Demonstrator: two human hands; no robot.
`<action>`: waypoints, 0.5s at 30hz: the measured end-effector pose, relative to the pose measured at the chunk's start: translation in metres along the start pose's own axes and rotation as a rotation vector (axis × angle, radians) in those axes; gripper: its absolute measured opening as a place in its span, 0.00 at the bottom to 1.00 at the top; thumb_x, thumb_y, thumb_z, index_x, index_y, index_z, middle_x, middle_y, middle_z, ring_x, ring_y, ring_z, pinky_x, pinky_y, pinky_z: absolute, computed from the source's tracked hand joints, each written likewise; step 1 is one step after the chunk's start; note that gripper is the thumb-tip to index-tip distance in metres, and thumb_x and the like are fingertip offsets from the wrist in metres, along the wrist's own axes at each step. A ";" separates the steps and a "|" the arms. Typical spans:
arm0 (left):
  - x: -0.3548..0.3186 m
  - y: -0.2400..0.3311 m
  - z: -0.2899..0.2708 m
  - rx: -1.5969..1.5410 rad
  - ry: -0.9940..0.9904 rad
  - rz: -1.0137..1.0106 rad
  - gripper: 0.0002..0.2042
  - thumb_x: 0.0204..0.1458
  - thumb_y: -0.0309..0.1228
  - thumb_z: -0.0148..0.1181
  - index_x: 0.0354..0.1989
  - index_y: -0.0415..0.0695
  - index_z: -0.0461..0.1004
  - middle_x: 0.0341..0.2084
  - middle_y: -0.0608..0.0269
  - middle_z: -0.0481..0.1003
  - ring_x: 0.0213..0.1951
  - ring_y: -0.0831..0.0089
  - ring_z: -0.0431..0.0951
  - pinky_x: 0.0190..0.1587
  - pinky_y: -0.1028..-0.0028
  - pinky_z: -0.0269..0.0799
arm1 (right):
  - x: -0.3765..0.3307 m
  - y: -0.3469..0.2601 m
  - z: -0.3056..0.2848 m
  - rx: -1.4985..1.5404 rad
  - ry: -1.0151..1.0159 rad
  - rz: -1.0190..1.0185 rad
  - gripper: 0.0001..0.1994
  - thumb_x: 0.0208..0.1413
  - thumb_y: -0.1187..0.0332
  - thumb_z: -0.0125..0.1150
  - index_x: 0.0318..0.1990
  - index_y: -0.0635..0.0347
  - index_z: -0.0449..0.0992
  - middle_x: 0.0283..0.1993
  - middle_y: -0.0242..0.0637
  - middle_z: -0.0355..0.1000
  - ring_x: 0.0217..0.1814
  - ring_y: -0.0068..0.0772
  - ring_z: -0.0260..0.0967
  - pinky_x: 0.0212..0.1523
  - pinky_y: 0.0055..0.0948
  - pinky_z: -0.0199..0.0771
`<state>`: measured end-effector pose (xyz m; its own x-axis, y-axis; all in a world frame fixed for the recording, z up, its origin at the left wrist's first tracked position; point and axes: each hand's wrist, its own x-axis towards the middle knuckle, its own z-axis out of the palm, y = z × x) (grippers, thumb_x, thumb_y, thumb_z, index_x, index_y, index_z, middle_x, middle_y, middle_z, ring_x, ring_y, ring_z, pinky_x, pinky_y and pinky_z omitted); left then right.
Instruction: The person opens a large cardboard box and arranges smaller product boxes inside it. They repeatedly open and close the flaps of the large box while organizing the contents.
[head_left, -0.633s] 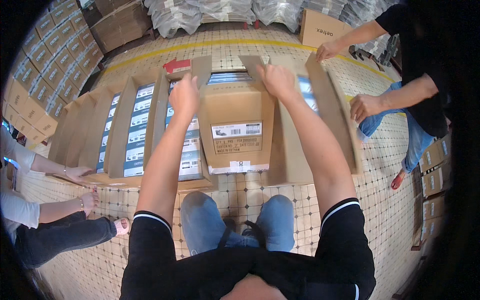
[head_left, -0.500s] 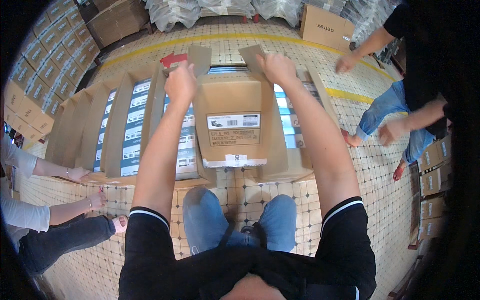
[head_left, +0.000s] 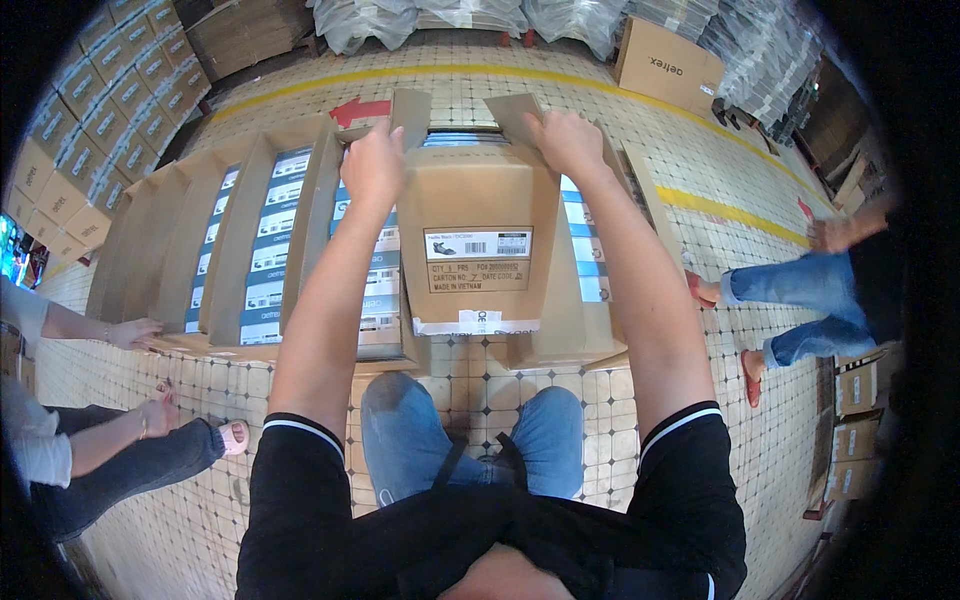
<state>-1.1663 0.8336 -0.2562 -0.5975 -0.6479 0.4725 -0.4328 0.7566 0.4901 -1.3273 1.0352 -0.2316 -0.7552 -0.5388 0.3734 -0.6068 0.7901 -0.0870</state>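
A yellow line [head_left: 470, 71] crosses the cream tiled floor [head_left: 770, 470].

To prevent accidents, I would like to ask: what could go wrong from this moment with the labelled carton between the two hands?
1. The left hand and right hand are at the upper flaps of the labelled carton, so a flap might tear or slip.
2. The open carton on its right is very close; their walls could catch.
3. The person's left knee is before its near end and might be bumped.
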 end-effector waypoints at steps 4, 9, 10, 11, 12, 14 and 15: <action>-0.003 0.000 0.003 0.042 -0.030 0.000 0.14 0.61 0.41 0.52 0.46 0.47 0.76 0.32 0.43 0.80 0.39 0.44 0.80 0.41 0.50 0.74 | -0.005 -0.001 0.004 -0.040 0.032 0.023 0.23 0.65 0.48 0.50 0.36 0.58 0.83 0.33 0.50 0.79 0.37 0.52 0.79 0.39 0.47 0.79; -0.079 -0.027 0.004 -0.073 -0.088 -0.012 0.16 0.62 0.42 0.52 0.50 0.45 0.75 0.29 0.44 0.80 0.37 0.43 0.80 0.38 0.50 0.73 | -0.085 0.000 0.035 0.017 -0.008 0.078 0.22 0.65 0.49 0.50 0.37 0.60 0.80 0.31 0.52 0.78 0.35 0.54 0.79 0.36 0.49 0.78; -0.107 -0.037 0.004 -0.083 -0.198 -0.059 0.16 0.61 0.42 0.53 0.52 0.47 0.74 0.31 0.44 0.80 0.37 0.43 0.80 0.39 0.49 0.73 | -0.116 -0.001 0.047 0.044 0.010 0.072 0.22 0.65 0.49 0.49 0.38 0.61 0.80 0.32 0.53 0.78 0.35 0.55 0.79 0.36 0.50 0.78; -0.142 -0.049 0.001 -0.086 -0.301 -0.115 0.16 0.60 0.41 0.54 0.53 0.48 0.73 0.32 0.43 0.80 0.38 0.42 0.80 0.41 0.48 0.74 | -0.157 -0.002 0.060 0.052 -0.067 0.097 0.21 0.65 0.50 0.51 0.42 0.61 0.78 0.31 0.52 0.78 0.34 0.54 0.78 0.36 0.50 0.78; -0.175 -0.061 -0.002 -0.114 -0.371 -0.102 0.20 0.58 0.42 0.57 0.56 0.48 0.71 0.37 0.43 0.80 0.42 0.43 0.79 0.44 0.50 0.73 | -0.196 -0.004 0.072 0.062 -0.119 0.096 0.20 0.64 0.51 0.52 0.45 0.61 0.76 0.30 0.51 0.77 0.33 0.54 0.78 0.35 0.51 0.78; -0.207 -0.076 0.006 -0.236 -0.374 -0.041 0.25 0.55 0.43 0.61 0.59 0.46 0.70 0.44 0.42 0.78 0.48 0.45 0.77 0.50 0.54 0.72 | -0.268 -0.008 0.091 0.086 -0.319 0.128 0.17 0.57 0.58 0.63 0.45 0.60 0.72 0.32 0.50 0.77 0.32 0.54 0.77 0.32 0.49 0.78; -0.219 -0.081 0.011 -0.319 -0.340 -0.007 0.26 0.54 0.43 0.63 0.59 0.45 0.70 0.48 0.42 0.76 0.50 0.46 0.77 0.52 0.55 0.72 | -0.298 -0.011 0.096 0.211 -0.416 0.111 0.18 0.56 0.59 0.63 0.48 0.61 0.71 0.37 0.52 0.76 0.37 0.54 0.77 0.37 0.48 0.78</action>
<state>-1.0078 0.9156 -0.4072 -0.8058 -0.5470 0.2270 -0.2405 0.6525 0.7187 -1.1190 1.1590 -0.4307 -0.8273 -0.5598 -0.0467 -0.5215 0.7963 -0.3067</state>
